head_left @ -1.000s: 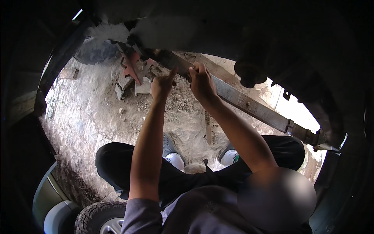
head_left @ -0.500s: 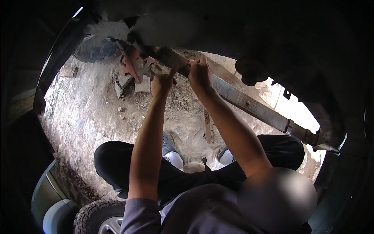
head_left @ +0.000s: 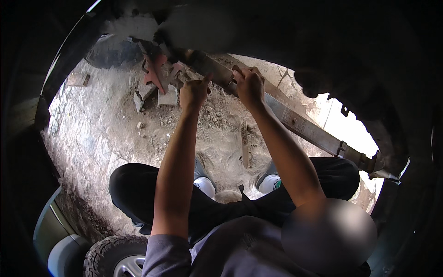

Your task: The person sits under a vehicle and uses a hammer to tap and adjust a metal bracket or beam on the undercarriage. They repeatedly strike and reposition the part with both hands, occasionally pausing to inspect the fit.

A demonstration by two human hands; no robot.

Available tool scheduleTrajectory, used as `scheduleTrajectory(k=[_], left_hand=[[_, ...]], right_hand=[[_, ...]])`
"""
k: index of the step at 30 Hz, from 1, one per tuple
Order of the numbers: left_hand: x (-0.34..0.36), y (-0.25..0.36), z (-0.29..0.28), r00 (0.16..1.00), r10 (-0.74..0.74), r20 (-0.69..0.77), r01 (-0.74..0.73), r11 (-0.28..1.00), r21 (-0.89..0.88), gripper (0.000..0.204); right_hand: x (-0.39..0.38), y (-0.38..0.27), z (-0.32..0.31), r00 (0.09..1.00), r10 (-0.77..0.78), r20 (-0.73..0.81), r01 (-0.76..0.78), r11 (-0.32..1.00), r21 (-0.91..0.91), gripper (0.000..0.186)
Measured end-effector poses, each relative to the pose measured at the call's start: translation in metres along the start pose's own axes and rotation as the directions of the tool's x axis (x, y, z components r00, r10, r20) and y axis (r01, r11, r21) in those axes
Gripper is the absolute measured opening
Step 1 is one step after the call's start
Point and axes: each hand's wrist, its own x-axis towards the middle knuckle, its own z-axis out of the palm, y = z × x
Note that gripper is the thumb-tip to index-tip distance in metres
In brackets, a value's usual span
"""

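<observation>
A long metal shaft (head_left: 300, 127) runs slantwise under the dark underbody of a vehicle, from the upper middle to the right. My left hand (head_left: 194, 94) is closed just below the shaft's upper part, its thumb raised toward the metal. What it grips, if anything, is hidden. My right hand (head_left: 250, 87) is on the shaft a little farther right, fingers curled round something small and brownish by its upper edge that I cannot make out. A joint or collar (head_left: 196, 57) sits at the shaft's far end.
A red metal stand (head_left: 154, 74) stands at the upper left among broken blocks (head_left: 167, 97). A flat rusty strip (head_left: 244, 144) lies on the dirt ground. A wheel (head_left: 115, 258) is at the lower left. Underbody parts (head_left: 314, 81) hang at the right.
My right hand has shifted right and slightly down along the shaft. My left hand has moved only slightly, and the view has shifted a little.
</observation>
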Motion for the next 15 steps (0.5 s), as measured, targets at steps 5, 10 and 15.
scheduleTrajectory(k=[5,10,15], left_hand=[[-0.004,0.007,0.003,1.000,0.001,-0.012,-0.002,0.997,-0.075,0.066],[-0.010,0.002,0.000,1.000,-0.001,-0.016,0.000,0.998,-0.065,0.067],[-0.014,0.000,-0.002,1.000,-0.007,0.003,0.007,0.996,-0.094,0.067]], right_hand=[[-0.012,0.027,0.021,0.975,-0.217,0.051,0.221,0.969,-0.112,0.017],[-0.020,-0.009,0.026,0.996,-0.024,0.088,0.045,0.970,-0.237,0.020],[-0.020,0.005,0.025,0.982,-0.103,0.158,0.146,0.945,-0.292,0.027]])
